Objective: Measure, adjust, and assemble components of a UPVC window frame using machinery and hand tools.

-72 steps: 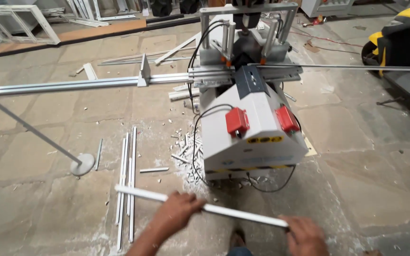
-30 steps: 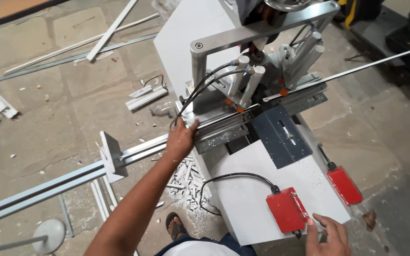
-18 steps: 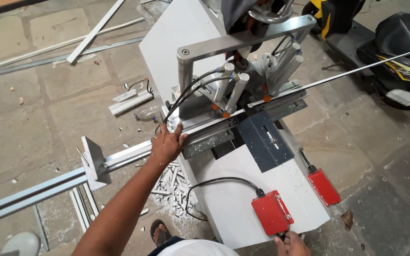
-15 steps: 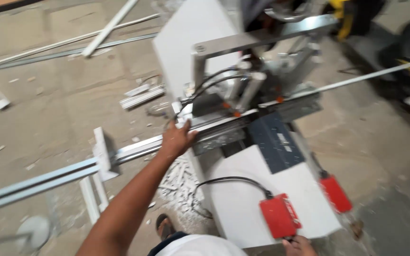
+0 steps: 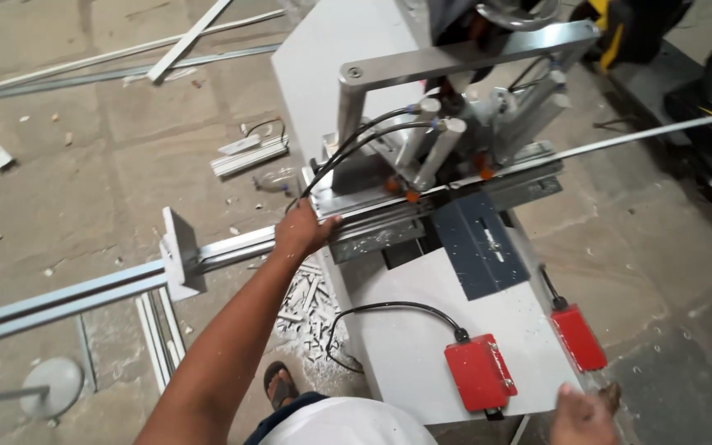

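So the left hand (image 5: pixel 302 233) is stretched out and planted on the long white profile strip (image 5: pixel 232 245) right where it feeds into the clamp bed of the cutting machine (image 5: pixel 422 206). Its fingers are curled over the strip and the left end of the bed, pressing down on it, looks like a hold-down rather than a full wrap. The strip's long axis runs left to right across the view, climbing a bit toward the right: it comes in along the grey support rail (image 5: pixel 59 298), passes the white end stop (image 5: pixel 176 255), goes under the hand, through the clamps and pokes out the far side as a thin bar (image 5: pixel 644 133). So the strip lies directly under the left fingers, and that hand is way nearer to it than the other one. The right hand (image 5: pixel 580 416) is down at the bottom edge, just beside the two red pedal-like switch boxes (image 5: pixel 480 372) on the white tabletop (image 5: pixel 405 330) of the machine; it's cut off by the frame, so I can't tell if its fingers are spread or closed. Offcuts (image 5: pixel 306 301) litter the floor (image 5: pixel 84 165).
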